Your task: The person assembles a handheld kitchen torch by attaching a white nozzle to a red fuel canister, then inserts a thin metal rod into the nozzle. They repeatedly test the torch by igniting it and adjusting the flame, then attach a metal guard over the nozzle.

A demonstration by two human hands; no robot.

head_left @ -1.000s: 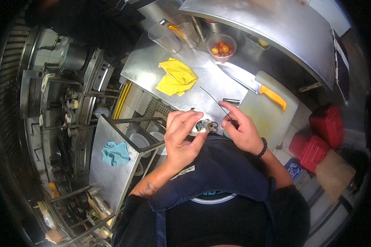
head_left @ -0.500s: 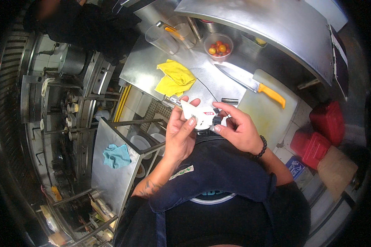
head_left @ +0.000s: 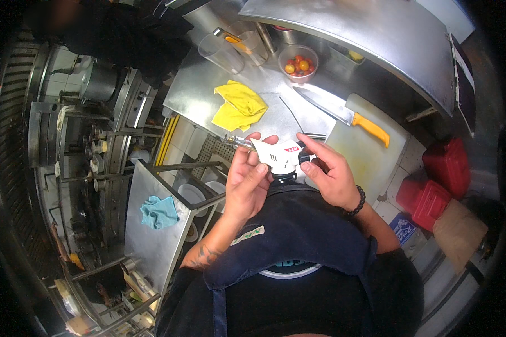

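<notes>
Between my hands, close to my apron, is a white blowtorch head (head_left: 276,155) with a metal nozzle on its left, black knobs on its right and a black collar underneath. My left hand (head_left: 247,188) grips its nozzle side, thumb against the white body. At the other end, the thumb and fingers of my right hand (head_left: 333,177) pinch the black knob. Beyond the torch, a thin dark rod (head_left: 291,114) lies on the steel counter (head_left: 188,90).
A yellow cloth (head_left: 237,106), a tub of small tomatoes (head_left: 299,64) and clear containers (head_left: 222,53) stand on the counter. A yellow-handled knife (head_left: 371,129) rests across the cutting board (head_left: 360,163). Left, a blue cloth (head_left: 159,212) lies on a steel cart; a person (head_left: 112,39) stands far left.
The torch head has turned and shifted slightly to the right in my hands, showing more of its side and black collar. My right fingers have moved a little along the knob.
</notes>
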